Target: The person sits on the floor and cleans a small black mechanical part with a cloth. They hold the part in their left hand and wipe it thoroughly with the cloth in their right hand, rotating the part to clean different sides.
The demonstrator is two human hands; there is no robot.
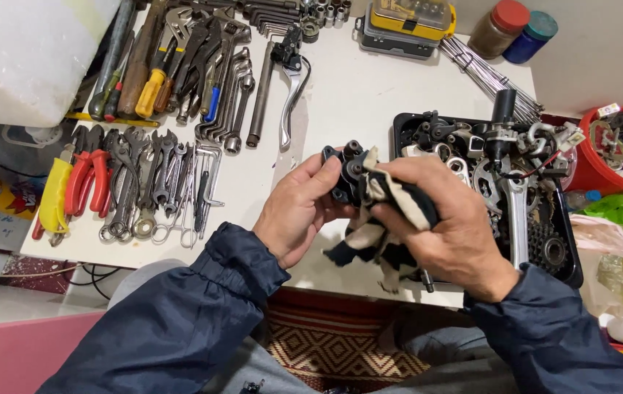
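The step in hand looks like wiping down a small black part (pixel 346 174), a bicycle mechanism by the look of it, though its exact kind is hard to tell. It sits above the white table (pixel 355 95), between the two hands and just left of the black tray (pixel 573 271). The left hand (pixel 298 211) is clamped on it from the left, thumb on top and fingers curled round the lower edge. The right hand (pixel 449 219) is closed over a black-and-white rag (pixel 384 211), pressing a fold of it against the part's right side while the rest of the cloth hangs down under the palm. The tray is heaped with metal pieces (a sprocket (pixel 549 249) lies at its near corner), and a red tub (pixel 603 164) of more bits stands beyond it. To the left lie rows of wrenches (pixel 152 182), red-handled pliers (pixel 87 182) and a brake lever (pixel 291 80). Judging from the grip, going on with the wipe calls for the left hand to hold the part steady or turn it a little, so that the covered fingers can reach the faces and recesses now hidden against the palm; the loose cloth should stay free of the tray's pieces.
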